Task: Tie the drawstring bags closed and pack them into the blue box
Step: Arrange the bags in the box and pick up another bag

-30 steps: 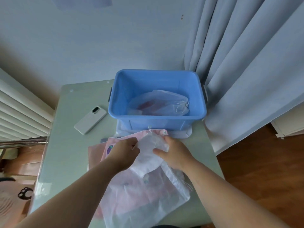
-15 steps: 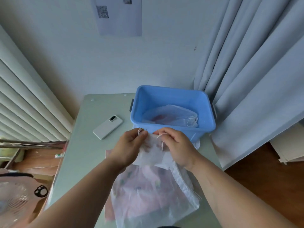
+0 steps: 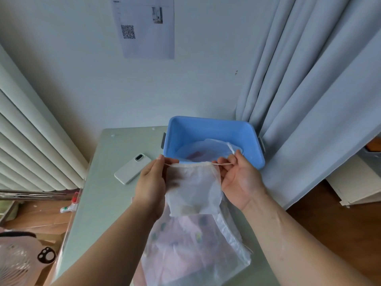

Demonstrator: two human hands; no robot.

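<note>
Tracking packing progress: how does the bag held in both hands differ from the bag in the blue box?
The held bag hangs in the air; the boxed bag lies in the blue box. The left hand and right hand pinch the held bag's drawstring; nothing touches the boxed bag. Both are translucent white.

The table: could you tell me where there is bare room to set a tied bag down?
Bare table runs along the left edge, bordered by the phone and the pile of bags, and behind the phone up to the blue box. The near centre is crowded by the pile; the box fills the far right, one bag inside.
</note>
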